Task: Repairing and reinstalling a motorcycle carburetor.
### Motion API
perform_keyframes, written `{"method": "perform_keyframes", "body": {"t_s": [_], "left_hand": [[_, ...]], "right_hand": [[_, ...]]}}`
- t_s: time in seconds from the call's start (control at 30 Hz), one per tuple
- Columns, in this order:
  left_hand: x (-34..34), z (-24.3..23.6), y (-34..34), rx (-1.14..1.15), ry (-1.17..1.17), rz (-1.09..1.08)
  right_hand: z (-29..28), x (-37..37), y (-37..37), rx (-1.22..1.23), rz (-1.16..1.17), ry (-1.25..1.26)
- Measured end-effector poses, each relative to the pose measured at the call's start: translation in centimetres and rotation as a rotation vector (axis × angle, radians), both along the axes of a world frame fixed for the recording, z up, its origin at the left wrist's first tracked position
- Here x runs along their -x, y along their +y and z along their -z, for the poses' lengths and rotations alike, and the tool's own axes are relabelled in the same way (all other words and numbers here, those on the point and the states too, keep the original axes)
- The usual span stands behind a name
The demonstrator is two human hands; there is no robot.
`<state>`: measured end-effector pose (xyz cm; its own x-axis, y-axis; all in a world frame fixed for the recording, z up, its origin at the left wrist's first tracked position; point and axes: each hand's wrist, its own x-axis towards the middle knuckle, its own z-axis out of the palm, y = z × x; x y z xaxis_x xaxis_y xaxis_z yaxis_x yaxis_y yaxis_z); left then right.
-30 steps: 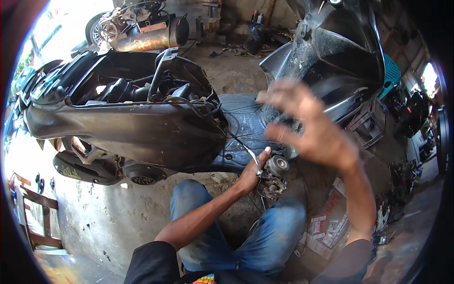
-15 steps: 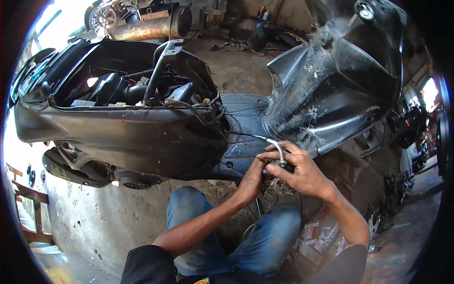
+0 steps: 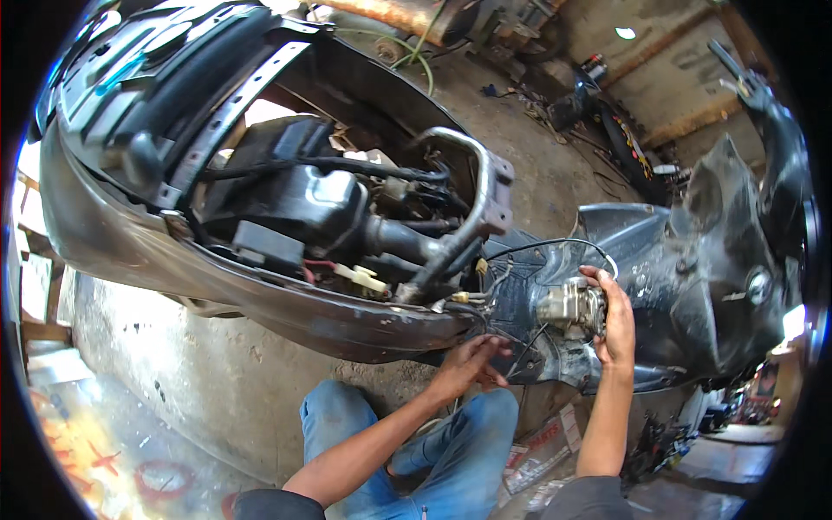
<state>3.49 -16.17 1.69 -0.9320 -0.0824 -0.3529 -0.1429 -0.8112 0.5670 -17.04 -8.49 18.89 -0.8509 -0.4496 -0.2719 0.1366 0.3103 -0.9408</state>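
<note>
My right hand grips a grey metal carburetor from its right side, above the scooter's dark footboard. A black cable arcs from the scooter body to the carburetor's right end, its last stretch pale. Below the carburetor, a thin dark hose slants down toward my left hand. That hand is open, with its fingers apart, beside the lower edge of the brown-black side panel. Whether its fingertips touch the hose, I cannot tell. The fingers behind the carburetor are partly hidden.
The seatless scooter body shows a black airbox, a bent metal frame tube and loose wire connectors. To the right rises the scratched front leg shield. A printed cardboard sheet lies on the floor near my knees.
My hands have come apart. The right one has carried the carburetor up and right over the footboard; the left has let go and sits lower. The view has turned, showing more of the engine bay.
</note>
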Motion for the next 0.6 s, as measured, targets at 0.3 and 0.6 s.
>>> {"method": "perform_keyframes", "body": {"t_s": [0.3, 0.6], "left_hand": [[-5.8, -1.2, -3.1, 0.535, -0.084, 0.063], [-17.2, -20.2, -8.5, 0.371, -0.348, -0.370]], "right_hand": [[1.2, 0.4, -10.5, 0.053, 0.245, -0.321], [1.0, -2.7, -16.3, -0.043, 0.451, -0.379]]}}
